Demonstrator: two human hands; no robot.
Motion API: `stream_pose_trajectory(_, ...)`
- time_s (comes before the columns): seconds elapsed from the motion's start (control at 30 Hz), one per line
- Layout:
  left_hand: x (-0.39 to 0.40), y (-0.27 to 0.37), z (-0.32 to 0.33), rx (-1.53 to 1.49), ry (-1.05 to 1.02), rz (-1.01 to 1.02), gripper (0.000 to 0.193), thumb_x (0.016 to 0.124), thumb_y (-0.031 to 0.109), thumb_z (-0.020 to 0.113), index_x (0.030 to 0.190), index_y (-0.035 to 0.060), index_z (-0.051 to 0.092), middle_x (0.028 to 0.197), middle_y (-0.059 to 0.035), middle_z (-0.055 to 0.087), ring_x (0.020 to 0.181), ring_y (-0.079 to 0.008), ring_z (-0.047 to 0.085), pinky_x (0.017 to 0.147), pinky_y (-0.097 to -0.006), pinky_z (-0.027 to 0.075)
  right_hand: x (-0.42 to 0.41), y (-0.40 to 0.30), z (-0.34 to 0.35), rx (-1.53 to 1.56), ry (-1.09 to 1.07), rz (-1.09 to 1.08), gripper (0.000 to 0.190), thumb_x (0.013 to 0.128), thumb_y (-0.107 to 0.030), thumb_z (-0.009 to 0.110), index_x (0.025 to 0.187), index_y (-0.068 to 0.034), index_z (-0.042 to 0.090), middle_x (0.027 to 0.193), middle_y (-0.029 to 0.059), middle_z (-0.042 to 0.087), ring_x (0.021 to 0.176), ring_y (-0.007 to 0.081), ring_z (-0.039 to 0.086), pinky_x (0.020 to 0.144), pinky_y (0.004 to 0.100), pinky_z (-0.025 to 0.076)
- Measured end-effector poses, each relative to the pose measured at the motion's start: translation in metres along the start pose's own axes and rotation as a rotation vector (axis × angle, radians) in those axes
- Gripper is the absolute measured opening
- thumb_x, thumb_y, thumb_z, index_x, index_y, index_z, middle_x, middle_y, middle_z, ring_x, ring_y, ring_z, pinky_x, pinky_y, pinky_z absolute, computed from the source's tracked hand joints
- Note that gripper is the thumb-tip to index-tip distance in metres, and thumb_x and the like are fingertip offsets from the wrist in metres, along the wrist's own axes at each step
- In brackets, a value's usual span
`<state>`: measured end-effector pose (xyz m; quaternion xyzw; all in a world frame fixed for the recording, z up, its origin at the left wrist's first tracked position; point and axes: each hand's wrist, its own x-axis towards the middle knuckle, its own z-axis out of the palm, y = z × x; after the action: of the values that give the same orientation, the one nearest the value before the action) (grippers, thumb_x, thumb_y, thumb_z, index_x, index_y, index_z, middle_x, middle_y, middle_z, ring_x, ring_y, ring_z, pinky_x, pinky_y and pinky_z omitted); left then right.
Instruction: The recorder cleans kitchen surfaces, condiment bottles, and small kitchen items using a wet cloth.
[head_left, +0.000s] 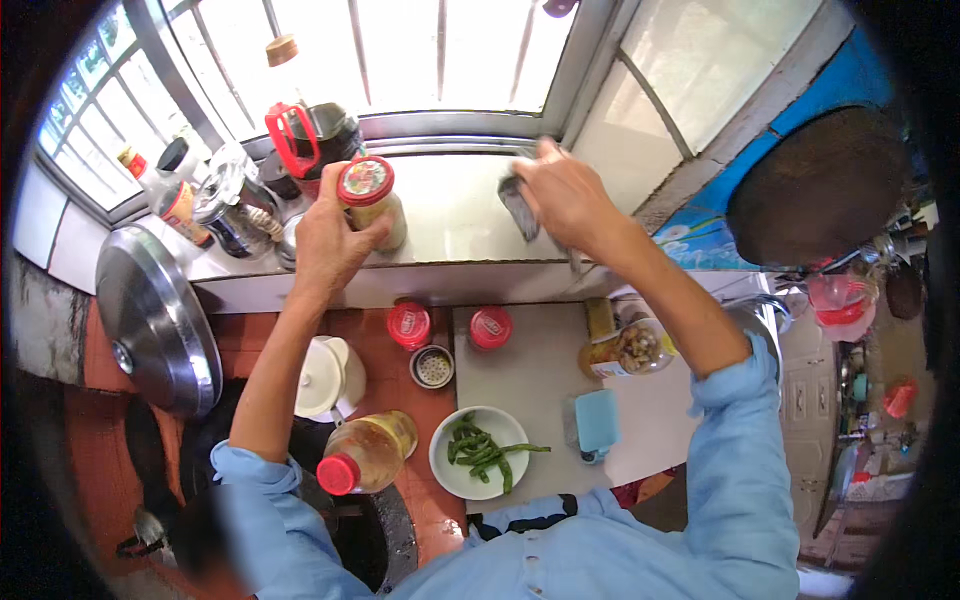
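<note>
My left hand grips a glass jar with a red lid over the white tiled window ledge. Pale contents show through the jar's side. Farther right on the ledge, my right hand holds a dark grey cloth-like item; motion blur hides what exactly it is. Just behind my left hand stands a dark bottle with a red handle. Below the ledge, two red-lidded containers stand on the counter, beside a small round container with a perforated top.
A white bowl of green peppers sits near my body, beside an oil bottle with a red cap and a lidded white pot. A metal wok lid leans at left. A jar and blue plastic item lie right.
</note>
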<state>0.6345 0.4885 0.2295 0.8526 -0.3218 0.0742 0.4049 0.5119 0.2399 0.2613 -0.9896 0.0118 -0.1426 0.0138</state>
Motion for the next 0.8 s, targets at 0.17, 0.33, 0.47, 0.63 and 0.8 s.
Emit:
stream_pose_trajectory(0.17, 0.003, 0.005, 0.01, -0.008, 0.002, 0.018, 0.065, 0.067, 0.032, 0.075, 0.121, 0.0146, 0.044, 0.092, -0.0142, 0.066, 0.085, -0.0336, 0.065, 0.075, -0.0415, 0.05, 0.063, 0.019, 0.084, 0.134, 0.039, -0.086, 0.018, 0.079, -0.004, 0.056, 0.094, -0.008, 0.065, 0.105, 0.0153, 0.059, 0.096, 0.0344, 0.053, 0.085, 0.0436, 0.045)
stream_pose_trajectory(0.33, 0.002, 0.008, 0.002, -0.014, 0.006, 0.001, 0.06, 0.07, 0.029, 0.075, 0.12, 0.0141, 0.046, 0.091, -0.0132, 0.067, 0.085, -0.0321, 0.066, 0.074, -0.0403, 0.05, 0.02, -0.004, 0.077, 0.398, -0.021, -0.212, 0.029, 0.07, 0.008, 0.055, 0.094, -0.007, 0.061, 0.105, 0.0112, 0.059, 0.096, 0.0345, 0.05, 0.085, 0.0423, 0.044)
stream_pose_trajectory(0.47, 0.003, -0.001, 0.0, -0.022, 0.028, 0.003, 0.058, 0.07, 0.028, 0.075, 0.119, 0.0143, 0.047, 0.091, -0.0128, 0.067, 0.085, -0.0305, 0.066, 0.074, -0.0395, 0.05, -0.035, -0.015, 0.051, 0.445, -0.177, -0.328, 0.031, 0.069, 0.007, 0.054, 0.096, -0.006, 0.059, 0.102, 0.0122, 0.058, 0.096, 0.0347, 0.051, 0.084, 0.0404, 0.046)
stream_pose_trajectory(0.63, 0.009, 0.009, -0.002, -0.014, 0.008, -0.019, 0.054, 0.07, 0.027, 0.076, 0.113, 0.0077, 0.05, 0.091, -0.0125, 0.067, 0.086, -0.0273, 0.067, 0.076, -0.0373, 0.05, -0.013, 0.003, 0.018, 0.041, -0.052, -0.255, 0.032, 0.068, -0.003, 0.063, 0.1, -0.006, 0.061, 0.104, 0.0164, 0.058, 0.098, 0.0355, 0.054, 0.083, 0.0404, 0.051)
stream_pose_trajectory(0.8, 0.024, 0.034, 0.016, 0.003, -0.009, 0.086, 0.053, 0.07, 0.03, 0.076, 0.109, 0.005, 0.051, 0.092, -0.0155, 0.067, 0.088, -0.0299, 0.066, 0.078, -0.0371, 0.049, 0.013, 0.038, 0.095, -0.298, 0.046, 0.315, 0.03, 0.083, -0.009, 0.053, 0.11, 0.004, 0.057, 0.115, 0.0214, 0.053, 0.105, 0.0357, 0.052, 0.089, 0.0428, 0.048)
